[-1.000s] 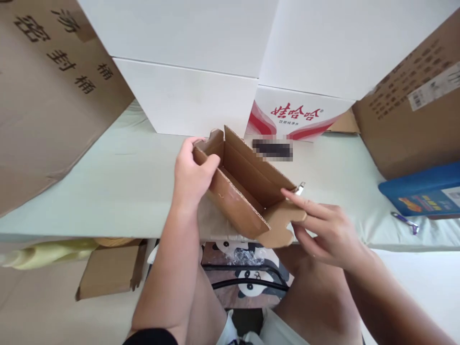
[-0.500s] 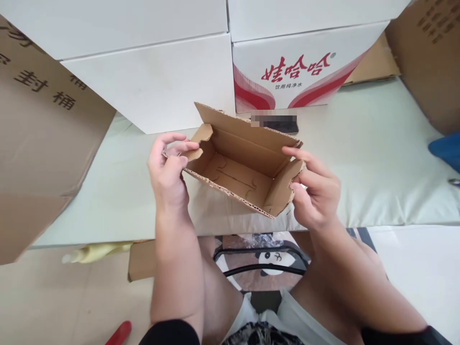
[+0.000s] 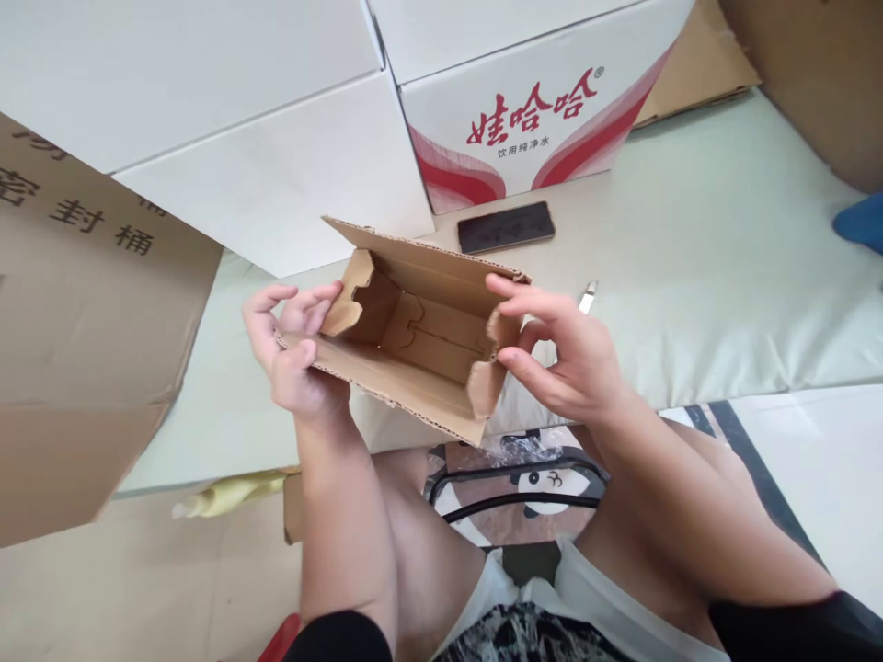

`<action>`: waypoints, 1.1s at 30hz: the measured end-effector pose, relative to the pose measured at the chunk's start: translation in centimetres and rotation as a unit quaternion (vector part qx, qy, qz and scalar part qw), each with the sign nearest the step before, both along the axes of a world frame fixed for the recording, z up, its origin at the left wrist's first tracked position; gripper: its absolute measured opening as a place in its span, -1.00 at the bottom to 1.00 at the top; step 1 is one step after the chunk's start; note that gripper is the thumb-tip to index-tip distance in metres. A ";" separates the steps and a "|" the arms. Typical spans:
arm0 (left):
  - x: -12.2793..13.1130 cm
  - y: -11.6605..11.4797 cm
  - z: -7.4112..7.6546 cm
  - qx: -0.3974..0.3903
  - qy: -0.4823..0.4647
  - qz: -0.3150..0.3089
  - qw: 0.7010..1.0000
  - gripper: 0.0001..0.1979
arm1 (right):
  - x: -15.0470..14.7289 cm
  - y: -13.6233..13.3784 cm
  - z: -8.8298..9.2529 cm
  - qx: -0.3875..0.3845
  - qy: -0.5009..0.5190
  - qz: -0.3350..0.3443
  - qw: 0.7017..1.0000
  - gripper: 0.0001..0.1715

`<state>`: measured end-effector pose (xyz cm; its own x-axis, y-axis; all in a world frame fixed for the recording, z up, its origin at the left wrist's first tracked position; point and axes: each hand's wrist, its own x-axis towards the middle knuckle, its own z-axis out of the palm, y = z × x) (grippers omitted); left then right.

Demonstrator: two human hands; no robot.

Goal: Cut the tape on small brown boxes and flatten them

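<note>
A small brown cardboard box [image 3: 441,340], its top open, is held tilted above the padded surface in front of me. Its inside is bare, with interlocked bottom flaps showing. My left hand [image 3: 296,349] grips the near left corner, thumb on the long near flap and fingers by the notched left end flap [image 3: 350,294]. At the other end, my right hand [image 3: 569,349] has its thumb and fingers at the right end flap [image 3: 487,377], with the index finger reaching to the far flap's corner. Both end flaps lean inward.
Behind the box lies a dark phone [image 3: 507,227], near a white printed carton [image 3: 517,138] and stacked white cartons [image 3: 276,184]. A slim metal tool [image 3: 589,296] rests beyond my right hand. Large brown cartons [image 3: 89,349] flank the left side. Something blue [image 3: 859,221] sits far right.
The box has shifted left in view. Its right end flap has swung inward under my right hand. The phone and the slim metal tool now show more fully as the view turned.
</note>
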<state>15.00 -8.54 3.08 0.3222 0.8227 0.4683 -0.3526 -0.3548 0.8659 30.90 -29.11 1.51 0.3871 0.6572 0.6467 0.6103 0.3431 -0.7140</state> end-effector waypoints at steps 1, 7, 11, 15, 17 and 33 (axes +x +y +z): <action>0.0 0.1 -0.2 0.002 -0.001 0.002 1.000 -0.53 | 0.0 0.1 -0.1 -0.007 -0.033 -0.004 0.999 -0.74; 0.9 -0.2 -1.3 0.052 0.056 0.094 0.993 -0.62 | 0.1 0.4 -0.9 0.003 -0.049 -0.051 0.998 -0.83; 1.5 -0.2 -1.9 0.083 0.083 0.111 0.987 -0.53 | 0.8 -0.1 -2.0 0.063 0.059 -0.108 0.990 -0.70; 1.3 0.4 -2.7 0.160 0.117 0.107 0.974 -0.43 | 1.8 -0.4 -2.9 -0.037 0.073 -0.021 0.996 -0.49; 1.0 0.5 -2.9 0.205 0.153 0.119 0.959 -0.42 | 1.9 -0.4 -3.1 -0.058 0.070 0.026 0.996 -0.55; 0.5 0.0 -2.1 0.191 0.279 0.116 0.934 -0.70 | 3.0 -0.9 -5.7 -0.323 0.151 -0.019 0.934 -0.30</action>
<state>15.49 -8.54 0.96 0.4382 0.7081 0.5537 0.2409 -0.6859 0.6867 33.89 -29.96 -4.17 0.5182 0.8550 -0.0225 0.3506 -0.2364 -0.9062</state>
